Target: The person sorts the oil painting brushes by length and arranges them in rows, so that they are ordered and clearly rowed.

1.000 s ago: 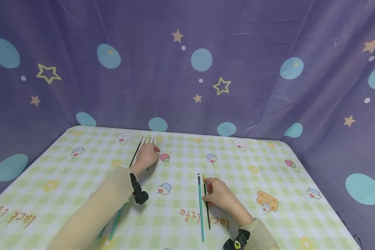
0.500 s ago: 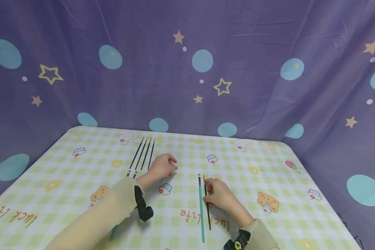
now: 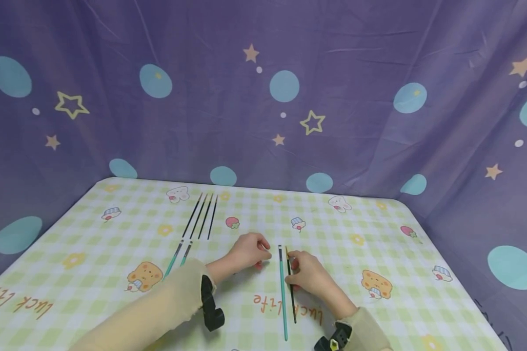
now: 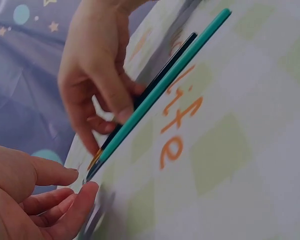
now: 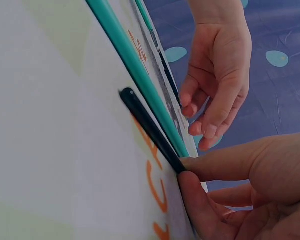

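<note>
My right hand (image 3: 309, 274) pinches a thin black paintbrush (image 3: 293, 307) between thumb and fingers; in the right wrist view its dark handle (image 5: 151, 126) meets the fingertips while lying along the tabletop. Just left of it, almost parallel, lies a longer teal paintbrush (image 3: 283, 302) with a flat tip at its far end. My left hand (image 3: 248, 250) hovers a short way left of this teal brush's tip, fingers loosely bent and holding nothing. From the left wrist view, its thumb and forefinger (image 4: 55, 172) stand apart close to the tips of both brushes.
Several slim black paintbrushes (image 3: 197, 217) lie side by side at the back left of the checked tablecloth (image 3: 334, 234). Nearer are two teal flat brushes (image 3: 173, 258), partly hidden by the left sleeve (image 3: 158, 302). A purple curtain (image 3: 263, 146) stands behind the table.
My left hand has come away from the black brushes at the back left, moving right and nearer to the teal brush. The right hand has stayed in place on its black brush.
</note>
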Motion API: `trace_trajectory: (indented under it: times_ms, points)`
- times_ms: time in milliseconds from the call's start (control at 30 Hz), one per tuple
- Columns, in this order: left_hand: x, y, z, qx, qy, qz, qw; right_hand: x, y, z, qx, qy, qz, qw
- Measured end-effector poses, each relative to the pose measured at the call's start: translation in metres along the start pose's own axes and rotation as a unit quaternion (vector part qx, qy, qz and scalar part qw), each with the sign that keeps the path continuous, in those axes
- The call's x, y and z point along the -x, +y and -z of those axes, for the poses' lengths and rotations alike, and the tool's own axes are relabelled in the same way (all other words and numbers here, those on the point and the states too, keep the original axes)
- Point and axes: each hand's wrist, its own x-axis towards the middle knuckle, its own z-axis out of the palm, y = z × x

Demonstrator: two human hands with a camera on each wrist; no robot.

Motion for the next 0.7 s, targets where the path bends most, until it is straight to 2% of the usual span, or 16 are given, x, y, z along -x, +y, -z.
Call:
trace_trajectory:
  times_ms: [300,567,700]
  points:
    - [0.005,0.01,-0.019,0.015,-0.025,0.017,0.9994,0.0,0.0,0.0,-0.004,-0.002,0.0,1.0]
    - [0.005,0.017,-0.032,-0.052,0.027,0.018,0.9981,-0.002,0.001,0.001,0.011,0.001,0.003,1.0]
    - [0.005,0.018,-0.035,-0.059,0.032,0.023,0.9974,-0.002,0.001,0.001,0.017,0.002,0.002,1.0]
